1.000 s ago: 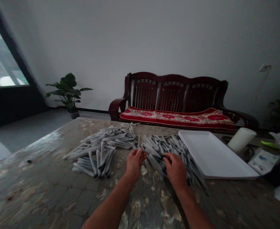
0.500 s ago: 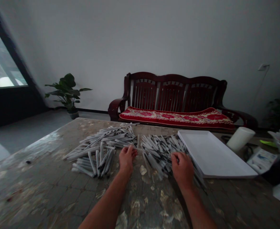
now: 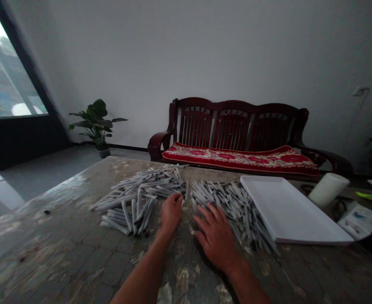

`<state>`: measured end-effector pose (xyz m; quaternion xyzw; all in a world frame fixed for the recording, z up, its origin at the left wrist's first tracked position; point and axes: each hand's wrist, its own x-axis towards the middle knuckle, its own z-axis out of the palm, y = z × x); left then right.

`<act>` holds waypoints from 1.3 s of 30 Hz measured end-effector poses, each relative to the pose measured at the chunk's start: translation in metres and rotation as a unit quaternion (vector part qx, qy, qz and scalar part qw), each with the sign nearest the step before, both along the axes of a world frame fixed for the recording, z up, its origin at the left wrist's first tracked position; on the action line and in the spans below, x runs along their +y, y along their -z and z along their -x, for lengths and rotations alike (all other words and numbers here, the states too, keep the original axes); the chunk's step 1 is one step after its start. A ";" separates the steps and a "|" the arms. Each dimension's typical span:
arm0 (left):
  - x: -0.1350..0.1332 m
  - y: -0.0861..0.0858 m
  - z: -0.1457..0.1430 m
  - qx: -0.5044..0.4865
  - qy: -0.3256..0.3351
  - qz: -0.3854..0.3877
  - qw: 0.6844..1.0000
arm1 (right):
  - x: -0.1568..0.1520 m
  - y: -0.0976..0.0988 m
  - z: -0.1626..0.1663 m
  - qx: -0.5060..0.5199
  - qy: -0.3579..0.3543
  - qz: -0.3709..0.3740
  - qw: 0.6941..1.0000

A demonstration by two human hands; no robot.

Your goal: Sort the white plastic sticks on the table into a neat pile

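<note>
Two heaps of slim whitish pens with dark ends lie on the table. My left hand (image 3: 171,212) is between them, beside the left pen heap (image 3: 135,196), its fingers curled together. What they pinch, if anything, is too small to make out. At the near left side of the right pen heap (image 3: 227,200), my right hand (image 3: 214,234) is spread palm down with fingers apart, covering part of the heap's edge. A single pen (image 3: 187,190) stands out in the gap between the heaps.
A shallow white tray (image 3: 300,213) adjoins the right heap. Beyond it are a white roll (image 3: 328,190) and a small printed box (image 3: 360,219). The patterned table (image 3: 87,261) has a small black piece (image 3: 47,212) at left. A wooden bench (image 3: 230,126) stands behind.
My right hand has moved left from the right side of the right heap and its fingers have spread. My left hand stays curled between the heaps. The view has shifted slightly.
</note>
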<state>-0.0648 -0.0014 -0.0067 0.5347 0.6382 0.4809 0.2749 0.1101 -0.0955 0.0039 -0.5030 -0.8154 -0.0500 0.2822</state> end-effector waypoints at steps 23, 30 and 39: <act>0.006 -0.023 0.030 0.517 0.086 0.086 0.847 | 0.006 0.016 -0.012 0.027 0.073 -0.011 0.997; -0.030 -0.008 -0.007 0.438 0.146 -0.027 0.887 | 0.012 0.018 -0.012 0.060 0.138 -0.035 0.988; -0.046 0.010 -0.046 0.284 0.255 -0.226 0.896 | 0.013 0.010 -0.022 0.041 0.168 -0.015 0.985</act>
